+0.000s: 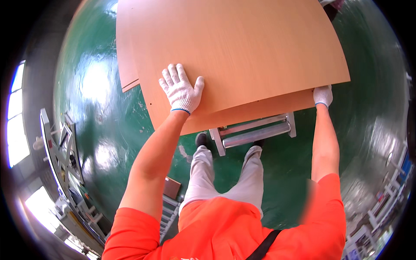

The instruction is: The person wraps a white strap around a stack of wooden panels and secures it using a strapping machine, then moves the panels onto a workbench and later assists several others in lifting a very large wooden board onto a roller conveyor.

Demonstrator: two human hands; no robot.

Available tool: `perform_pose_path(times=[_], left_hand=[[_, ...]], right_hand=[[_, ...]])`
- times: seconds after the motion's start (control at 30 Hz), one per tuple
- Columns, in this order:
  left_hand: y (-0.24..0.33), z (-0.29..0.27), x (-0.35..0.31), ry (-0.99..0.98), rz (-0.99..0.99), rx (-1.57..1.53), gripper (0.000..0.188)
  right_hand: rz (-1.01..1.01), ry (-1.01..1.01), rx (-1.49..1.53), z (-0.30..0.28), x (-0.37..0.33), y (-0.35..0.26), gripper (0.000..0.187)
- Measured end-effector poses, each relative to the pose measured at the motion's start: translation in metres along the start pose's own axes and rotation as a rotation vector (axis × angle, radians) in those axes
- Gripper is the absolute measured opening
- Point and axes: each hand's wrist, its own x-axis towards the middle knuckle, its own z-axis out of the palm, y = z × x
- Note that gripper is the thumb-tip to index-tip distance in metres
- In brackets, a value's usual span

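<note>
A large orange-brown wood-grain panel [247, 47] lies in front of me, turned slightly so that its near right corner juts out over a similar panel [268, 105] beneath. My left hand [181, 90], in a white knit glove with a blue cuff, rests flat on the top panel's near left part, fingers spread. At the near right corner, my gloved right hand [323, 95] reaches under the top panel and holds it by the edge; its fingertips are hidden below the panel. Small dark holes show near the panel's edges.
Under the panels, a metal roller frame [256, 135] stands close to my feet on the green floor [104, 108]. Another roller rack [168, 214] and a brown board piece [171, 187] are beside my left leg. Machinery [65, 151] stands far left; metal frames [381, 208] line the right.
</note>
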Motion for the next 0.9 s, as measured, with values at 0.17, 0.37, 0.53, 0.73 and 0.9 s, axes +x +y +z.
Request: perform_pose_path(times=[0.17,0.37,0.53,0.73,0.9], left_hand=[[-0.016,-0.015,-0.008,-0.031,0.386,-0.025,0.085],[-0.035,-0.028,-0.006,-0.033,0.544,-0.017,0.084],[-0.012,-0.017,-0.027,-0.057,0.661,0.036,0.079],[-0.033,-0.034,-0.044,-0.065,0.849,0.105,0.081],[-0.041,-0.020,-0.063,-0.101,0.917,0.144,0.083]], right_hand=[[0.036,0.217,-0.142,-0.024,-0.085,-0.020,0.068],[0.770,0.180,0.702,0.013,-0.235,-0.127,0.104],[0.980,0.258,1.821,0.074,-0.301,-0.159,0.093],[0.971,0.290,1.573,0.036,-0.340,-0.176,0.055],[1.030,0.276,1.546,0.054,-0.359,-0.164,0.063]])
